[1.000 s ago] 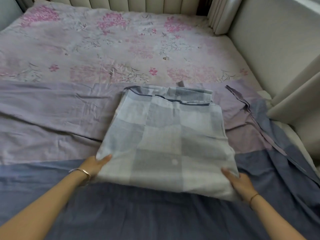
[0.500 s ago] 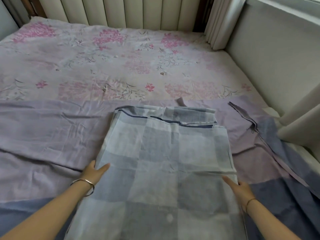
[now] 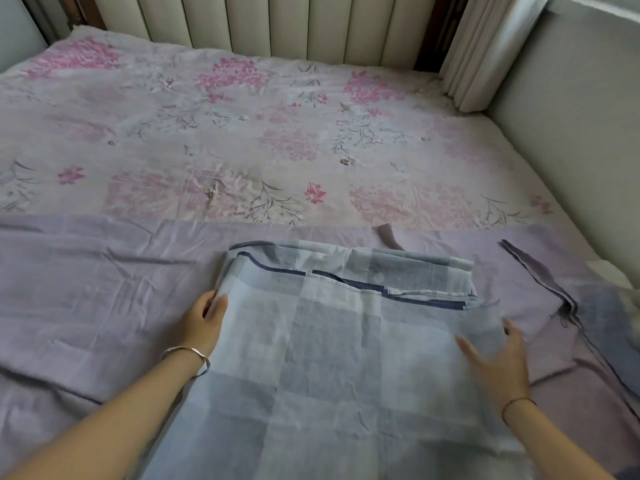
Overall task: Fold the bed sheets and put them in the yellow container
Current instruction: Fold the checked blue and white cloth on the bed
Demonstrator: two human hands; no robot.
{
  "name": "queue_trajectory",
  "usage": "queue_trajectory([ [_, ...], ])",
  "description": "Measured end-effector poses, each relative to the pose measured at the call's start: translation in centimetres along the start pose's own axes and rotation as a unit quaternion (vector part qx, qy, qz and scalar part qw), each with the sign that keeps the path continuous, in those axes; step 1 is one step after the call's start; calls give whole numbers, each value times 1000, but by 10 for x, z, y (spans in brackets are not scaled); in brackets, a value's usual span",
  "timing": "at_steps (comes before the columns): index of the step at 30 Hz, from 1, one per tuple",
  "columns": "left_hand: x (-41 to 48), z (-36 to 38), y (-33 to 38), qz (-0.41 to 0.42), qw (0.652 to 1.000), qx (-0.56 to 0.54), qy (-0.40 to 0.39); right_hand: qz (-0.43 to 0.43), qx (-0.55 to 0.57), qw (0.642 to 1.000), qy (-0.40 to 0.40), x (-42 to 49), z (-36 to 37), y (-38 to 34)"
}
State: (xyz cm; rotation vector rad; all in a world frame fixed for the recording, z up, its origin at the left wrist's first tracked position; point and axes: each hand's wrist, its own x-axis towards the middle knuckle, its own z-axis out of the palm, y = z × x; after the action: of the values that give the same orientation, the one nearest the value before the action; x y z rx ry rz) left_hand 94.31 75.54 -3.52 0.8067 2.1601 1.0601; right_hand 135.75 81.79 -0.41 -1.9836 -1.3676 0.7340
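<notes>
Nearest to me, my right hand [image 3: 498, 365] lies released, fingers spread flat on the folded checked sheet [image 3: 329, 358]. My left hand [image 3: 204, 320] touches its left edge, but I cannot tell if it pinches. The sheet lies on a lilac sheet [image 3: 86, 289] on the bed. I judge it light, soft and limp, so I would hold both side edges. Beyond is the floral cover [image 3: 277, 140]. No yellow container is visible.

blue-grey checked sheet [image 3: 329, 368], lilac sheet [image 3: 90, 292], and a seemingly cream, pink-flowered bedspread [image 3: 214, 133].
</notes>
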Motion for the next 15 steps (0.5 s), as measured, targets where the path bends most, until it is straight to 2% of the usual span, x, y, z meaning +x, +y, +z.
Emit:
queue_trajectory([
  [2,9,3,-5,4,999,31,23,-105,-39,994,-6,5,23,-27],
  [3,13,4,-8,-7,999,37,38,-143,-39,988,-38,4,37,-42],
  [5,25,9,-17,-51,996,10,68,-182,-15,972,-150,-5,76,-75],
  [7,31,14,-20,-77,993,-27,80,-172,35,944,-279,-23,117,-101],
  [10,42,11,-29,-56,997,-22,53,-106,58,895,-429,-53,181,-114],
  [13,49,0,-31,-69,997,-24,-31,-129,-58,893,-427,-66,213,-104],
  [15,50,-5,-30,-76,991,-13,-109,-139,-87,896,-414,-68,214,-106],
])
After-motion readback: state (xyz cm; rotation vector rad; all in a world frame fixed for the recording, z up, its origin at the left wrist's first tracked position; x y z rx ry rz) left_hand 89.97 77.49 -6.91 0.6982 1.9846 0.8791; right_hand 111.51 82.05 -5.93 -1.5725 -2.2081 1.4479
